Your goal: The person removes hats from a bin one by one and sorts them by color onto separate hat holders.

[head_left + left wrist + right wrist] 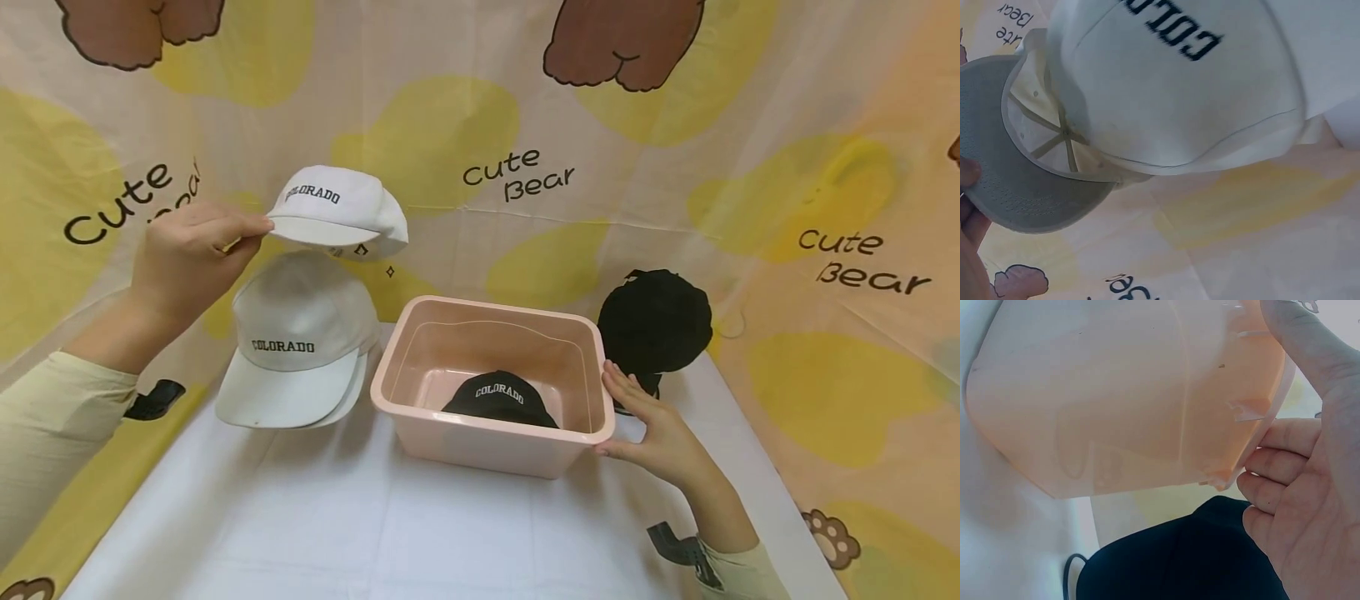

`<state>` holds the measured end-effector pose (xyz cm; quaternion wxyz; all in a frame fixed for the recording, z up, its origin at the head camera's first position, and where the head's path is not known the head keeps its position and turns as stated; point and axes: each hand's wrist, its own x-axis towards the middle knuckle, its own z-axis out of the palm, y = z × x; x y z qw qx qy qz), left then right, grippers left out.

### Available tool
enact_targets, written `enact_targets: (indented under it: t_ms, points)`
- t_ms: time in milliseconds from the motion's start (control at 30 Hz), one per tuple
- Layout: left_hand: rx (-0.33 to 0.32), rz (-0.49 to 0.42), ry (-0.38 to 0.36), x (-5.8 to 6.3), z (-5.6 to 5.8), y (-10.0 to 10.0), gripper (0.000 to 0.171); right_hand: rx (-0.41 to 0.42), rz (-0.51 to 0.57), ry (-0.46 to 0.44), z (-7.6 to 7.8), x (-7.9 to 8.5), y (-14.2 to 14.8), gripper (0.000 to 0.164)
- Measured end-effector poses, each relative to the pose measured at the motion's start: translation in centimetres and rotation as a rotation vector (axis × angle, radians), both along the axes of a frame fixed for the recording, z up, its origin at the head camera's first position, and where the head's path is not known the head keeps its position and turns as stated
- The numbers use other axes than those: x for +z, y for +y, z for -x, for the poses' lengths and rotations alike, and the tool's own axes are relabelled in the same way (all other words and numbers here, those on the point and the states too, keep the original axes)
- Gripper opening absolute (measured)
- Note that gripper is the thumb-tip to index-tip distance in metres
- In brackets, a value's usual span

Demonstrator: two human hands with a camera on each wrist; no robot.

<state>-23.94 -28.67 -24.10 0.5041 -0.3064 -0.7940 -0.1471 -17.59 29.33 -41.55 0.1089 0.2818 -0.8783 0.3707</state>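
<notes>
My left hand (191,254) pinches the brim of a white cap (330,200) lettered COLORADO and holds it up in the air. In the left wrist view the grey underside of that brim (1054,200) shows, with thumb and fingers at its edge. Below it stands another white COLORADO cap (300,312), with a second brim showing beneath its own. A pink plastic bin (480,454) sits in the middle of the table, and a black COLORADO cap (501,398) lies inside. My right hand (660,433) rests its extended fingers and thumb against the outside of the bin's right rim.
Black caps (656,321) are stacked behind the bin's right end, close to my right hand. The table wears a white cover (360,525). A printed cloth (465,250) with Cute Bear lettering hangs behind and along the sides.
</notes>
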Motion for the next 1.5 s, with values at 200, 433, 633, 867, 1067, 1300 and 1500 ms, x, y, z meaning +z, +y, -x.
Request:
enact_targets:
  t_ms: [200,433,633,867,1067,1300,1500]
  points:
    - [0.007,-0.03,-0.013,-1.7,-1.3,-1.0,0.023,0.002,-0.008,0.0,0.1,-0.2,0.0,0.106]
    - [0.004,-0.114,0.032,-2.7,-3.3,-1.2,0.026,-0.004,-0.01,-0.007,0.1,-0.1,0.0,0.106]
    - [0.002,-0.133,0.044,-4.1,-4.6,-1.2,0.015,-0.002,0.0,-0.009,0.1,-0.1,0.2,0.106]
    - [-0.032,-0.157,0.078,-5.8,-5.9,-1.6,0.008,0.005,0.006,-0.006,0.0,-0.1,0.0,0.106]
    - [-0.067,-0.176,0.078,-7.4,-7.4,-2.0,0.04,0.008,0.005,0.001,0.1,-0.1,0.0,0.107]
    - [-0.084,-0.147,0.049,-7.9,-9.0,-1.9,0.047,0.006,0.004,-0.002,0.1,-0.2,0.1,0.107]
    - [-0.13,-0.128,0.029,-8.7,-10.1,-1.7,0.048,0.003,0.002,-0.002,0.1,-0.2,0.1,0.107]
